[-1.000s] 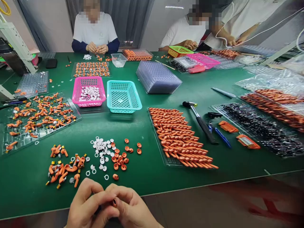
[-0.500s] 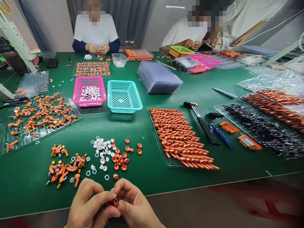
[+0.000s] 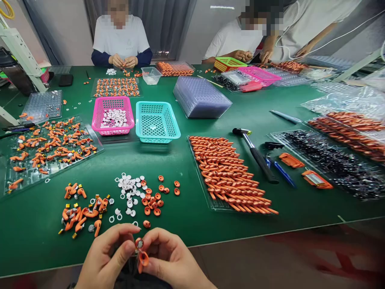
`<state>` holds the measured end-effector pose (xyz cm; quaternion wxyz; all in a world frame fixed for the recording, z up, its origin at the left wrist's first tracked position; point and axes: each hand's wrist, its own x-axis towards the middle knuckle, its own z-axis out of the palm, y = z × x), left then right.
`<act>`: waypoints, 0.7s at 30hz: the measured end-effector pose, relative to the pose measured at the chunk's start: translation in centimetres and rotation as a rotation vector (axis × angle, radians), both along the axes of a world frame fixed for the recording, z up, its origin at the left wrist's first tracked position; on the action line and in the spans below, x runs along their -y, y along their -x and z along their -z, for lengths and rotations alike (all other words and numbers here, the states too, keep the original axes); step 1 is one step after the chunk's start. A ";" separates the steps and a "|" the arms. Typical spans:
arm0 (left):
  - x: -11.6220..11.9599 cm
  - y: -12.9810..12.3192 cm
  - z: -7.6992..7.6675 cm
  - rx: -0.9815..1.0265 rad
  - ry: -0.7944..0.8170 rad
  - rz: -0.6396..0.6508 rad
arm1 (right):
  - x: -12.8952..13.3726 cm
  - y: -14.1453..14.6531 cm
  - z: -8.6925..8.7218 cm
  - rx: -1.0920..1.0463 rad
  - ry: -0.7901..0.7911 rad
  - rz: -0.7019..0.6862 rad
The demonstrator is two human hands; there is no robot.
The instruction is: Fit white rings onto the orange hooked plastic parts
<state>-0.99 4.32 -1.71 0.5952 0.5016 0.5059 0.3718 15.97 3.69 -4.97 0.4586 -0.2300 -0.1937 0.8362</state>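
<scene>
My left hand [image 3: 108, 253] and my right hand [image 3: 171, 255] meet at the near table edge. Between their fingertips is an orange earbud part [image 3: 139, 243] with a silvery round centre, at my left thumb. Just below it, my right thumb and fingers pinch an orange earbud cap [image 3: 144, 259], its hollow side showing. Some of my left fingers are hidden behind the parts. Beyond my hands lie loose orange caps [image 3: 157, 212], white discs and rings [image 3: 129, 184], and a heap of orange earbuds [image 3: 80, 214] with yellow tabs.
At left lies a clear tray [image 3: 99, 146] of earbuds. Pink [image 3: 130, 130] and turquoise [image 3: 158, 140] baskets stand mid-table, near stacked trays [image 3: 201, 100]. Orange stemmed shells [image 3: 228, 172], a hammer [image 3: 258, 156] and blue pliers [image 3: 282, 172] are right. Co-workers [image 3: 123, 40] sit across.
My hands have moved slightly apart. The orange cap has turned and dropped a little, and the round part with the silvery centre now shows above it.
</scene>
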 end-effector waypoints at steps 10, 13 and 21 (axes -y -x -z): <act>-0.3 0.1 0.0 0.239 0.344 -0.022 | 0.1 0.2 -0.1 0.159 -0.068 0.084; 0.0 -0.5 -0.8 0.222 0.326 -0.107 | 0.2 0.2 -0.1 0.198 -0.050 0.106; 0.7 -1.0 -1.2 0.185 0.215 -0.148 | 0.2 0.3 -0.3 0.242 -0.092 0.142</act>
